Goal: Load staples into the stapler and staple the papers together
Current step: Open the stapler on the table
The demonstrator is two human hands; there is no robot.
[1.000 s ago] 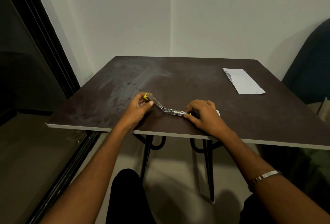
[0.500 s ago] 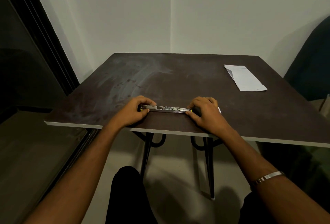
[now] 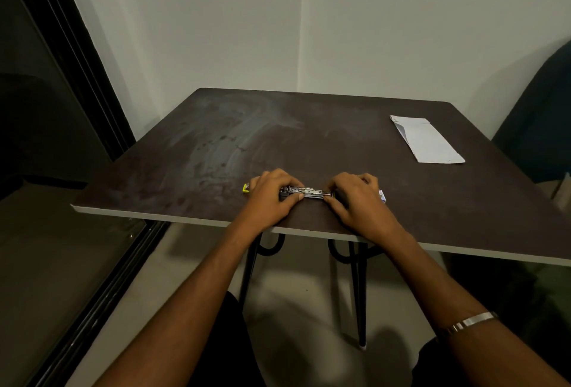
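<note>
Two hands | left hand, right hand pinching stapler ends | flat, axis left-right

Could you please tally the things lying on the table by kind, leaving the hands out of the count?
Stapler, opened flat: 1
Folded white paper: 1
Small white box, mostly hidden behind the right hand: 1
Total on the table: 3

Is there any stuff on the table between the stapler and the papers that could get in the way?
No. The stapler lies flat near the front edge under the left hand and right hand. The papers lie far right, and the table between them is bare.
</note>
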